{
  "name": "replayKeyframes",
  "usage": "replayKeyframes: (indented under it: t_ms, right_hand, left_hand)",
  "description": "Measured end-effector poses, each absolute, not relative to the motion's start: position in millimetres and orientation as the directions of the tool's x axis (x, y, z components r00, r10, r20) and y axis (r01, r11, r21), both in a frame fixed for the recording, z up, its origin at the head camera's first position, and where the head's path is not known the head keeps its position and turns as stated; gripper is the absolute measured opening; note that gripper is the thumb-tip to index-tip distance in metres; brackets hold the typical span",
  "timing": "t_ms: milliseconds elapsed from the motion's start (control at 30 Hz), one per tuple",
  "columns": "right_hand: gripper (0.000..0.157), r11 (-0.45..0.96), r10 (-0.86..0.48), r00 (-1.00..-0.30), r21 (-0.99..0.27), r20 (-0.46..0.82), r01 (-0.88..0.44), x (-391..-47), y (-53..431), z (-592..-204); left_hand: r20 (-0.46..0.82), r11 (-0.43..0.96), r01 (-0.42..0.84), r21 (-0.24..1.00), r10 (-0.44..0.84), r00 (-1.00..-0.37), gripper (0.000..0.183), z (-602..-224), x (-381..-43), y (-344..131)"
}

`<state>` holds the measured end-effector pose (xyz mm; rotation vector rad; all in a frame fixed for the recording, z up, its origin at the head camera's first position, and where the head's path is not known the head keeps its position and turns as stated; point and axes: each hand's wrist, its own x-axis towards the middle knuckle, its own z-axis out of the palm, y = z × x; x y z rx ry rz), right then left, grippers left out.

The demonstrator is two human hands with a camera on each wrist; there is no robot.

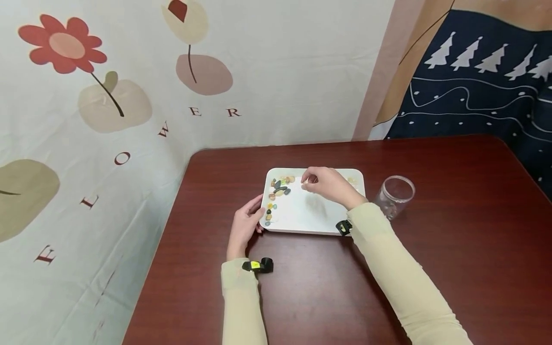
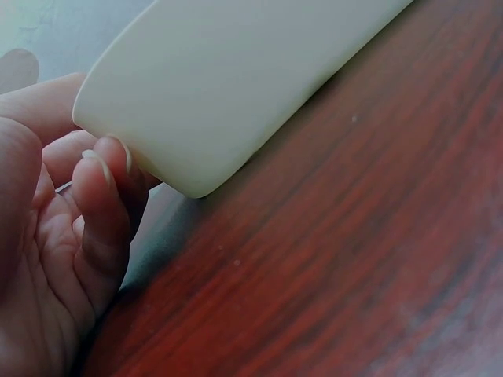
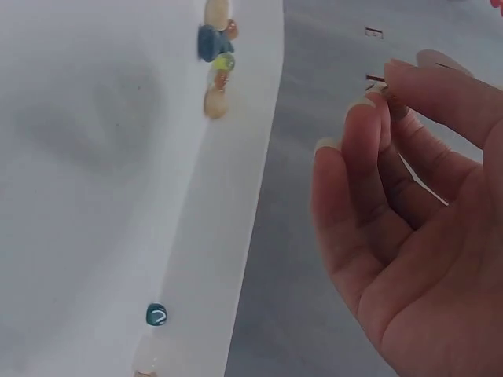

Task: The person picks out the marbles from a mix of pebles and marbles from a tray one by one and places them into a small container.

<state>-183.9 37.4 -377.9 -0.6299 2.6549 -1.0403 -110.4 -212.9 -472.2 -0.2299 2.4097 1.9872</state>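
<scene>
A white rectangular tray (image 1: 310, 218) lies on the table. My left hand (image 1: 245, 226) grips its near-left corner; in the left wrist view, curled fingers (image 2: 102, 192) meet the tray's outer wall (image 2: 212, 86). Above the tray's middle, my right hand (image 1: 331, 186) pinches a small stone (image 3: 398, 104), mostly hidden by the fingertips. Small coloured stones (image 1: 280, 190) lie along the tray's left side and far-left corner. Some pale stones (image 1: 352, 180) sit at its far-right corner. In the right wrist view, a dark teal stone (image 3: 156, 314) lies near the tray's edge.
A clear jar (image 1: 397, 189) stands right of the tray, with some small pieces low inside it. The dark red-brown table (image 1: 465, 215) extends around both. Behind hangs a white cloth (image 1: 280, 72) printed with flowers, and a navy cloth (image 1: 470, 91) with trees.
</scene>
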Motion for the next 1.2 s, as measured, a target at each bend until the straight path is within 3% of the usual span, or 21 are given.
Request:
replayKeyframes:
  t_ms: [567, 1200]
  right_hand:
    - [0.009, 0.551, -0.397, -0.917, -0.786, 0.049, -0.28, -149.8, 53.8, -375.3]
    - [0.018, 0.495, -0.271, -0.958, -0.841, 0.092, -0.221, -129.9, 88.5, -386.5]
  left_hand:
    - [-0.094, 0.185, -0.113, 0.976, -0.106, -0.99, 0.038, -473.9, -111.5, -213.9]
    - [-0.119, 0.174, -0.14, 0.975, -0.123, -0.985, 0.037, -474.6, -111.7, -213.1]
